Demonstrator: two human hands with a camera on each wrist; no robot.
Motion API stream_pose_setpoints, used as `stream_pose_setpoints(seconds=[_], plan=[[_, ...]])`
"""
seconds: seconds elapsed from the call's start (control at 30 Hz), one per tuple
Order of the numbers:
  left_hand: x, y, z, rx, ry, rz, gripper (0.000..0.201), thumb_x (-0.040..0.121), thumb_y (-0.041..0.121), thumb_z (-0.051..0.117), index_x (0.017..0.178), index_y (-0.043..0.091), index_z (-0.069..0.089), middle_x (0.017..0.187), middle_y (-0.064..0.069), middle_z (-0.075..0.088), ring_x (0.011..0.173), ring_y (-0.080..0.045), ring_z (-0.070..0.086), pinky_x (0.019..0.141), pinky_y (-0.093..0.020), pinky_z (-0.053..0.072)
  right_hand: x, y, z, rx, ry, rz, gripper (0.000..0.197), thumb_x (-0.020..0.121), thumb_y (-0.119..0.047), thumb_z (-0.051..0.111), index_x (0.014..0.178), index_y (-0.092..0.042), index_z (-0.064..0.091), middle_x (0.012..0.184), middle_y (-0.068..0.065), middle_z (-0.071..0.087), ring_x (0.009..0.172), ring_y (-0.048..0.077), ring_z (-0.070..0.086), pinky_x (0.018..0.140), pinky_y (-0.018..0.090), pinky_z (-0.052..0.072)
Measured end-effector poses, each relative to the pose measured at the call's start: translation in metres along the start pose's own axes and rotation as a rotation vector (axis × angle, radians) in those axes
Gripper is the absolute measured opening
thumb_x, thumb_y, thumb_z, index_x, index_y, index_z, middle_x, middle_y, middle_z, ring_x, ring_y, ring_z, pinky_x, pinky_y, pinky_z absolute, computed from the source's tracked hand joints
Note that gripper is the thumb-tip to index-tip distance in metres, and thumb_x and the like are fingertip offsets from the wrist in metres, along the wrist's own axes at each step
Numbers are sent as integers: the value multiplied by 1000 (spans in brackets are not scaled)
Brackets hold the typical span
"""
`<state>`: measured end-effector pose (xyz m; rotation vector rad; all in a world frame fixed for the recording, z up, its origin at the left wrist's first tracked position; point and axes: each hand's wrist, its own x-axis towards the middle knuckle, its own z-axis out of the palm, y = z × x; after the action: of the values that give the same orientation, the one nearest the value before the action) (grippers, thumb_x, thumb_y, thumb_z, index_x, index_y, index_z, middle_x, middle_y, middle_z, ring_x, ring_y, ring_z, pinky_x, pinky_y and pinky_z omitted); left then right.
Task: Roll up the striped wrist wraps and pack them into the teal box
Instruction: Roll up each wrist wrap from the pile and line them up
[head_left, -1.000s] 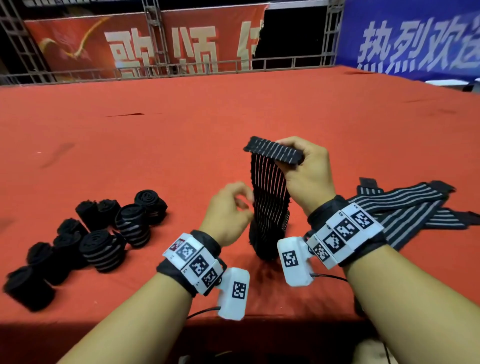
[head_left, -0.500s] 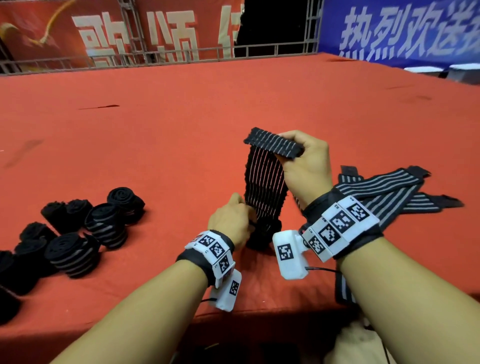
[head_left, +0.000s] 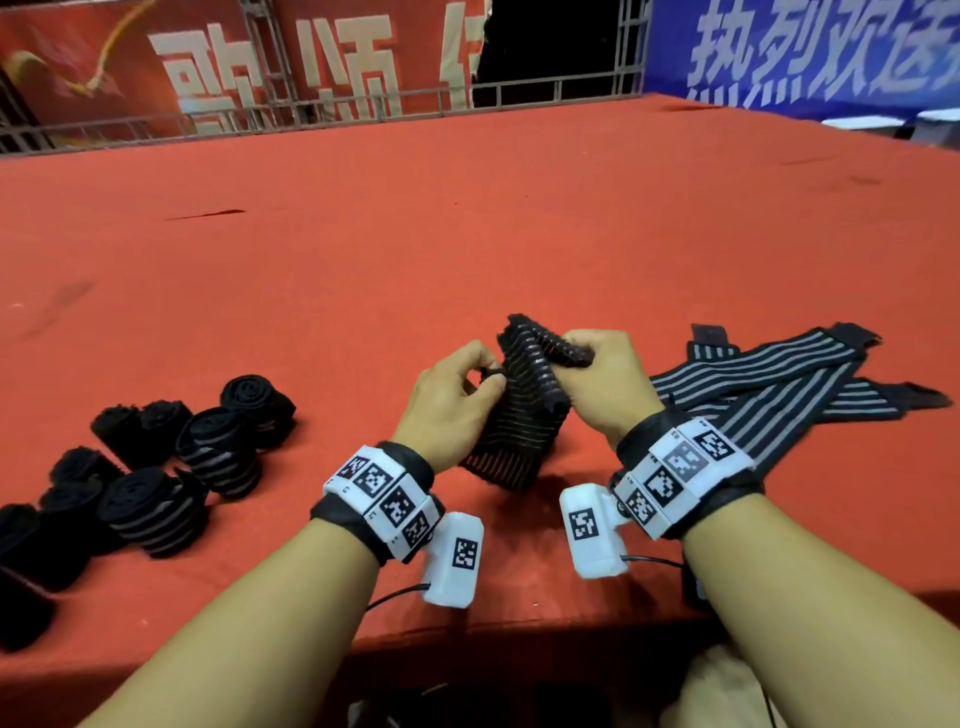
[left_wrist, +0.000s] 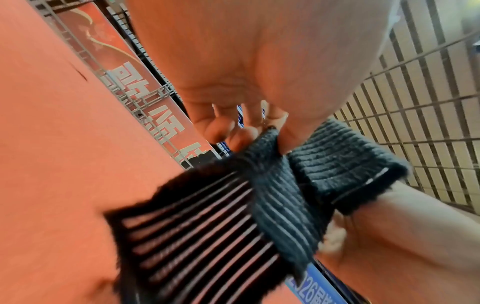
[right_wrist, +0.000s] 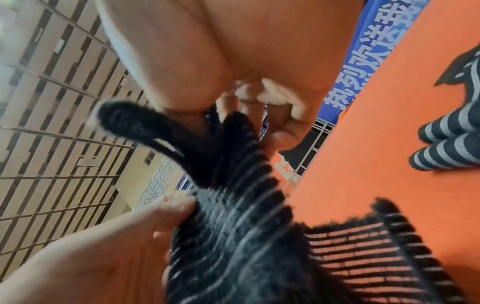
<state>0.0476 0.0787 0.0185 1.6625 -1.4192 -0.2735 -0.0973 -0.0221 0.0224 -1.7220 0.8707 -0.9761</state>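
A black wrist wrap (head_left: 522, 415) with thin grey stripes hangs between both hands above the red table (head_left: 467, 234). My right hand (head_left: 597, 384) grips its folded top end. My left hand (head_left: 457, 395) pinches the wrap's left edge a little lower. In the left wrist view the wrap (left_wrist: 233, 226) runs from my left fingers (left_wrist: 241, 135) down to a see-through stretched part. In the right wrist view the wrap (right_wrist: 233, 236) fills the lower middle, with my right fingers (right_wrist: 280, 127) curled on it. No teal box is in view.
Several rolled black wraps (head_left: 171, 467) lie in a cluster at the left of the table. Unrolled striped wraps (head_left: 779, 395) lie crossed at the right, seen also as striped wrap ends (right_wrist: 449, 142). Banners and a metal railing (head_left: 363, 109) stand beyond the far edge.
The right hand has lowered the wrap's top end and folded it over. The left hand has moved up from the wrap's bottom to pinch its left edge near the top.
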Motion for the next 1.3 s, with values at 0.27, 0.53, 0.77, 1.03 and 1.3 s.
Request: stream_pose_setpoints(seconds=[0.27, 0.53, 0.77, 1.03, 1.3], plan=[[-3, -1, -6, 69, 105, -115, 23, 97, 13, 50, 77, 20, 40, 67, 4, 47, 64, -16, 40, 65, -39, 33, 5, -2, -23, 90, 542, 121, 24, 69, -21, 81, 61, -17, 59, 62, -8, 61, 66, 17, 59, 70, 44, 56], [12, -24, -8, -138, 350, -273, 19, 95, 15, 53, 78, 14, 44, 71, -10, 53, 64, -24, 55, 53, -39, 53, 13, 24, -71, 190, 694, 203, 28, 57, -29, 75, 80, -15, 66, 86, 4, 72, 85, 28, 71, 83, 47, 59], [36, 33, 34, -272, 92, 17, 12, 89, 21, 61, 78, 21, 55, 74, 5, 58, 70, -8, 50, 69, -32, 43, -16, 41, -54, 158, 209, 176, 16, 61, -18, 78, 63, -11, 64, 59, -5, 63, 53, 11, 53, 49, 28, 41], [51, 101, 82, -373, -345, 211, 46, 93, -2, 62, 131, 25, 59, 161, 0, 35, 112, 32, 41, 100, -10, 41, -42, 43, -64, -93, -201, 46, 24, 86, 14, 56, 100, -2, 67, 86, -5, 72, 74, -5, 64, 70, 19, 52], [49, 75, 66, -331, -171, 17, 53, 78, -20, 58, 121, 8, 69, 131, 2, 63, 119, -6, 61, 107, -24, 47, -47, 48, -48, -143, -416, 52, 20, 82, 4, 62, 82, -16, 67, 77, 9, 70, 68, 14, 60, 65, 44, 53]])
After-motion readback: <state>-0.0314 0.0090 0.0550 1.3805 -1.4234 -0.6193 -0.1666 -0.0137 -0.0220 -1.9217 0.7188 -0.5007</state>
